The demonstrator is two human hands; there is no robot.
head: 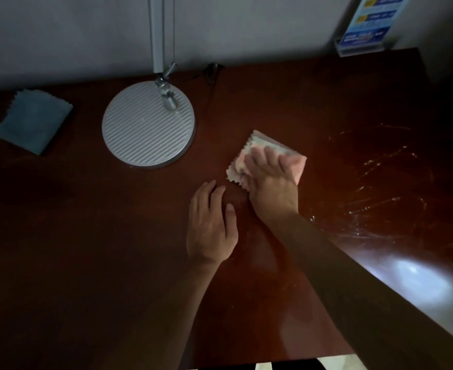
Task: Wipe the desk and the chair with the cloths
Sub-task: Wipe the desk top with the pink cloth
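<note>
Right hand [270,180] is flat on the pink cloth [268,156], fingers straight and spread, pressing it onto the bench [86,236] just right of centre frame, so the wipe of the bench top looks well under way. Left hand [212,222] rests palm down on the bare wood just beside it, lower left of the cloth, fingers relaxed and holding nothing (likely just bracing). To the right of the frame, streaks and smears [385,182] catch the light on the wood; whether those are damp wipe marks or scratches I cannot tell, so that side may be done or may still need a pass. The left half of the bench sits in deep shadow and its state is hard to read. A second, blue cloth [33,121] lies folded and untouched at upper left, beyond the round lamp base [148,126]. The strip around that base looks like it still needs attention. No chair in view at all, so by my reckoning that half of the job is yet to come
</note>
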